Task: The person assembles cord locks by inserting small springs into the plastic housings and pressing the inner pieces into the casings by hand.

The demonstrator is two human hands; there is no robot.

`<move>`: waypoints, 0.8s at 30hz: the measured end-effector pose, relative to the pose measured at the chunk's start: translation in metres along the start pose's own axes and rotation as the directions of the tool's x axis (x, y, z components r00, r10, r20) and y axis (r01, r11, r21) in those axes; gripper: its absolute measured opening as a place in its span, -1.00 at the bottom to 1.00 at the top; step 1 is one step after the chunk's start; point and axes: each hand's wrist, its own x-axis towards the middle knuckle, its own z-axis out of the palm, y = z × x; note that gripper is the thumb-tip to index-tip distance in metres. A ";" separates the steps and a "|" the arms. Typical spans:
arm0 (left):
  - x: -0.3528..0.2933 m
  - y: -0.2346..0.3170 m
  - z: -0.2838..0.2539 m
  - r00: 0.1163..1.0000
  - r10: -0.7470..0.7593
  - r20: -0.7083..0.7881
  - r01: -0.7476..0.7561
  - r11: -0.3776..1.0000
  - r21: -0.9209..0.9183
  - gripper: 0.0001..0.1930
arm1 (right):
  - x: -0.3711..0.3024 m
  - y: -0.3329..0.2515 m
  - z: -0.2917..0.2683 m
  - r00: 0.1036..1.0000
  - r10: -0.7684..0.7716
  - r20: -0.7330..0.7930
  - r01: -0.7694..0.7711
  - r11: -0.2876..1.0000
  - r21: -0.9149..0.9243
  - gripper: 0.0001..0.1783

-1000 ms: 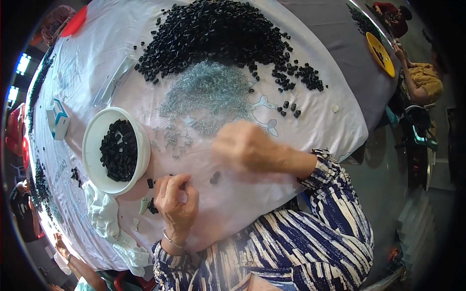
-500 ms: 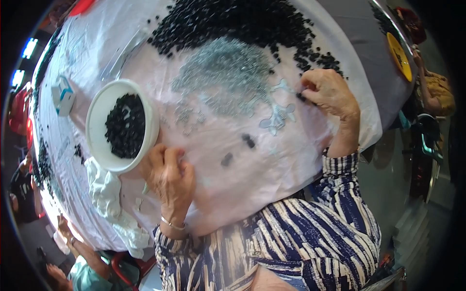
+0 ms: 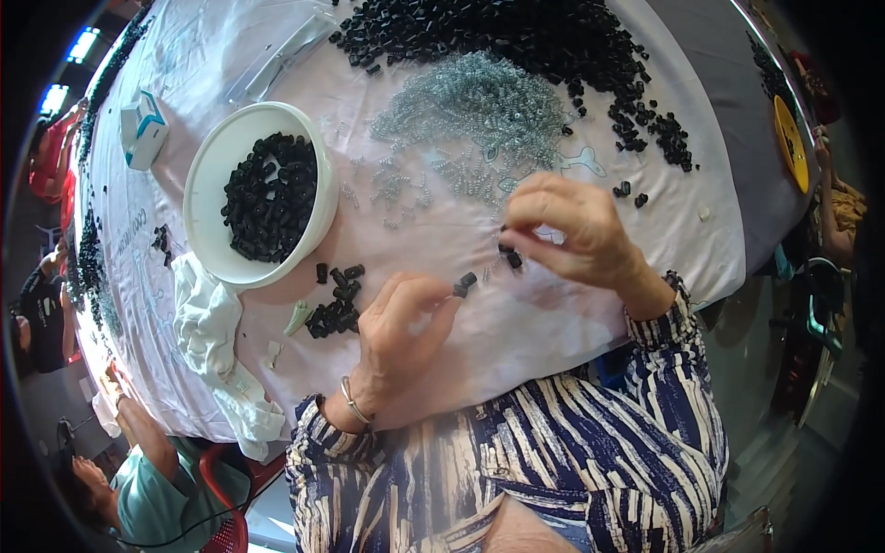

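Small black cylindrical plastic pieces point(image 3: 507, 37) lie in a large heap at the far side of the table. Nearer me is a pile of tiny metal springs point(image 3: 470, 101). My left hand point(image 3: 406, 323) is closed in a pinch, its fingertips at a black piece point(image 3: 467, 280). To its right, my right hand point(image 3: 576, 226) pinches thumb against fingers, with a black piece point(image 3: 504, 245) at the tips. Another black piece point(image 3: 514, 261) shows just below. At the left, a white plastic bowl point(image 3: 198, 203) holds many black pieces. Several more point(image 3: 336, 309) lie between bowl and left hand.
A crumpled white cloth point(image 3: 207, 323) lies left of the small cluster. Farther back are a white and blue box point(image 3: 143, 134) and a clear plastic bag point(image 3: 286, 55). A yellow dish point(image 3: 790, 143) stands on the neighbouring table. Other people sit at the left and right.
My right hand has come from the far right edge of the heap toward the middle. My left hand has moved right, away from the bowl, uncovering the small cluster. The view has shifted.
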 end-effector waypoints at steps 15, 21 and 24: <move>-0.008 -0.009 -0.009 0.728 -0.482 0.488 0.625 0.172 -0.762 -0.72 | -0.012 -0.025 0.047 0.984 -0.175 -0.020 0.175 0.961 0.215 -0.86; -0.003 -0.009 -0.007 0.729 -0.544 0.416 0.598 0.210 -0.773 -0.74 | -0.001 -0.006 0.009 0.985 -0.172 -0.018 0.166 0.971 -0.169 -0.91; -0.007 -0.009 -0.005 0.774 -0.516 0.366 0.564 0.300 -0.770 -0.74 | 0.000 0.025 -0.045 0.964 -0.024 -0.265 -0.090 0.907 -0.411 -0.94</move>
